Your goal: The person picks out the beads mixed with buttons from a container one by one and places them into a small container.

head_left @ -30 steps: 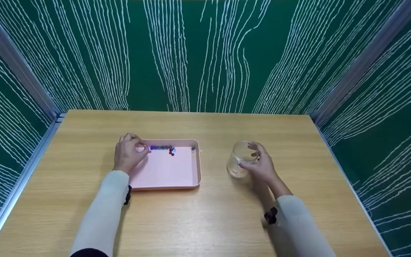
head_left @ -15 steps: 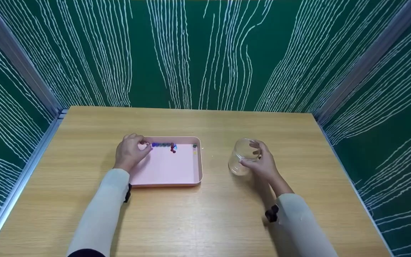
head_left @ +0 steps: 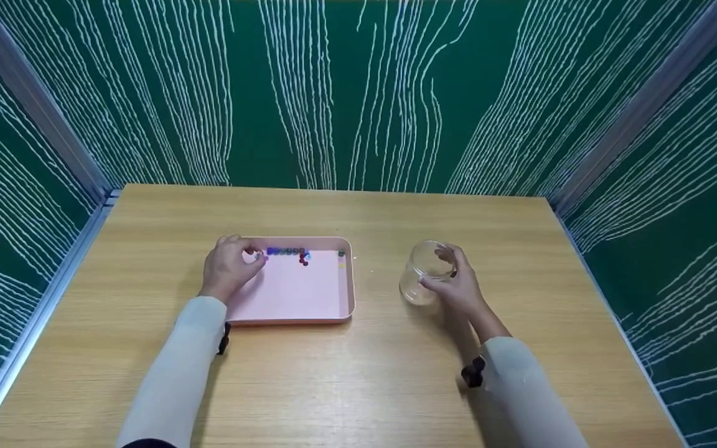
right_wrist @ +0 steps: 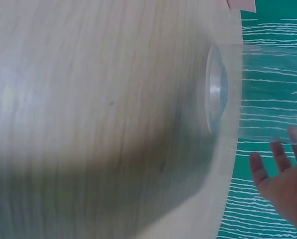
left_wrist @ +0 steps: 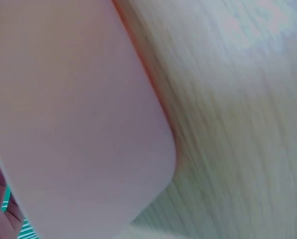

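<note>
In the head view, my left hand (head_left: 228, 267) is over the left far corner of a shallow pink tray (head_left: 290, 298). Thumb and forefinger come together there and pinch what looks like a small bead, mostly covered by the fingertips. Just right of them a row of small round coloured beads (head_left: 285, 251), blue, green and red, lies along the tray's far wall. My right hand (head_left: 455, 283) grips a clear glass jar (head_left: 419, 292) by its side, thumb in front and fingers behind. The right wrist view shows the jar's base (right_wrist: 217, 89) at the table surface.
Below the row's right end lie a few dark red beads (head_left: 303, 260) and a light blue one. A green bead (head_left: 341, 252) and a yellow one (head_left: 342, 266) lie at the tray's right wall. Green walls with white lines surround the wooden table (head_left: 333, 386).
The head view has shifted slightly. Left fingertips stay by the row's left end with only a small movement. The right hand keeps its hold on the jar, which stays in place.
</note>
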Demonstrator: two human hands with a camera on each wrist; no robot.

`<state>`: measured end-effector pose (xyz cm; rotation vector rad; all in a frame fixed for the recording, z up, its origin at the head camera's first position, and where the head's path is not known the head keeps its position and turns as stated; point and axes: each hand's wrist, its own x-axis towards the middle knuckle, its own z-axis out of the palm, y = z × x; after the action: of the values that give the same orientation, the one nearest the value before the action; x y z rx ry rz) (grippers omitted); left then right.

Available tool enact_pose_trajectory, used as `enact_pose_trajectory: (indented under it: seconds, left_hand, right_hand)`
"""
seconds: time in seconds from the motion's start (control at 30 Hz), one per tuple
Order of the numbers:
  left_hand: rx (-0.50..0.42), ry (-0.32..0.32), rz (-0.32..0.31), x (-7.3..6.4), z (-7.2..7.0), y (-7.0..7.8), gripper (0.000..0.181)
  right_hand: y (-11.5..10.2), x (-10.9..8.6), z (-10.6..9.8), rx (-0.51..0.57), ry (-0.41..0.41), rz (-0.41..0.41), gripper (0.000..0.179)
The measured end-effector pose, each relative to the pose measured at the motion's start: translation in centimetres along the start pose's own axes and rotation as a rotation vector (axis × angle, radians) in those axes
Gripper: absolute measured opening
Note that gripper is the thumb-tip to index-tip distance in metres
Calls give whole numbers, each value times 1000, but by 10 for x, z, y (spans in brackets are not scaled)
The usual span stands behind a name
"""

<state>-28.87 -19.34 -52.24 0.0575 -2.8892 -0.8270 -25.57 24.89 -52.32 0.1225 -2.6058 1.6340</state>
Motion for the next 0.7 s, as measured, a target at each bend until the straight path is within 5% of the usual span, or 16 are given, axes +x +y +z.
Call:
enact_pose_trajectory:
  seconds: [0.2,0.43,0.7]
  left_hand:
    - [-25,-14,7,-2,2,4,22]
    - [-31,-8,40,-4,2,7,17]
    - [-26,-8,34,-7,4,10,12]
  right_hand:
    - [3,0,4,154,-17,-24,77]
    - [-22,-9,-1,170,-52,-32,79]
    - [-23,-9,-1,205,-47,-47,78]
